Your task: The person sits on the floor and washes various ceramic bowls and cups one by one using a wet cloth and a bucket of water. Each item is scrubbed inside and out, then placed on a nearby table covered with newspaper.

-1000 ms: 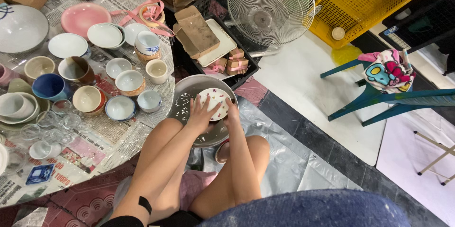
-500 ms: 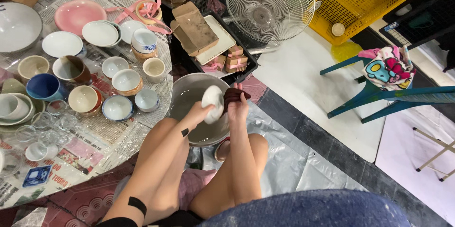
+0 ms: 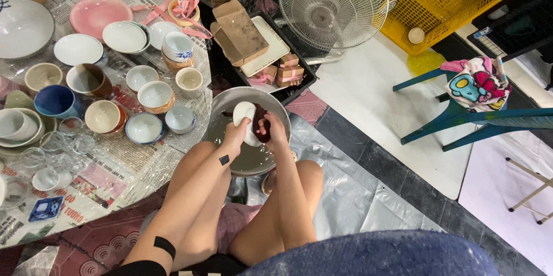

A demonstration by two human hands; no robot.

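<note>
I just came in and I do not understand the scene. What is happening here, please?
A person sits over a round metal basin and holds a small white dish above it. The left hand grips the dish, and the right hand presses a dark red cloth or sponge against it. Beside them, many bowls and cups stand on a table covered with newspaper. A white fan stands behind the basin.

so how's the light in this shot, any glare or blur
Head view: soft, even light, no hard shadows; pale glare on the plastic sheet and the metal basin; the hands and white dish are fairly sharp; the blue shape along the bottom edge is blurred.
</note>
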